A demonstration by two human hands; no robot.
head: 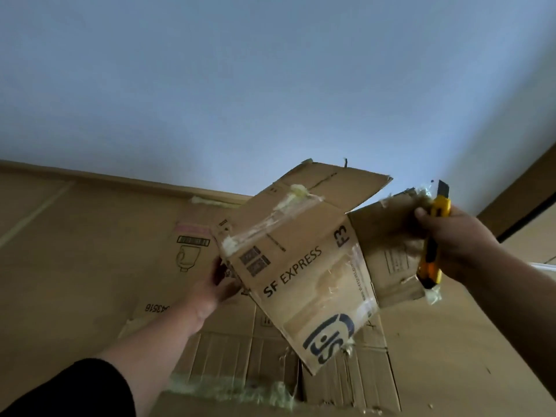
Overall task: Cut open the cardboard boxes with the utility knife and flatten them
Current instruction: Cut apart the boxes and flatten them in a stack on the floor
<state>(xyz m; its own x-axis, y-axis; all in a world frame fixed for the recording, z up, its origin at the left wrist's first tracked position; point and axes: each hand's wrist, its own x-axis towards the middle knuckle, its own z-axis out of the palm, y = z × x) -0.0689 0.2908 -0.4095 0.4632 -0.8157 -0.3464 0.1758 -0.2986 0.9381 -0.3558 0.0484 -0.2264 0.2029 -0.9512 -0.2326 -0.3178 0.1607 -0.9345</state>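
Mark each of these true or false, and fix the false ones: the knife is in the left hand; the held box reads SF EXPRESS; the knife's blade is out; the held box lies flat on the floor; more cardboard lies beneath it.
1. The knife is in the left hand. False: the right hand grips the yellow utility knife; the left hand touches the box's left end.
2. The held box reads SF EXPRESS. True: it is printed on the SF Express box.
3. The knife's blade is out. True: it sticks up past the handle.
4. The held box lies flat on the floor. False: it is held up, tilted, partly opened.
5. More cardboard lies beneath it. True: flattened cardboard lies below.
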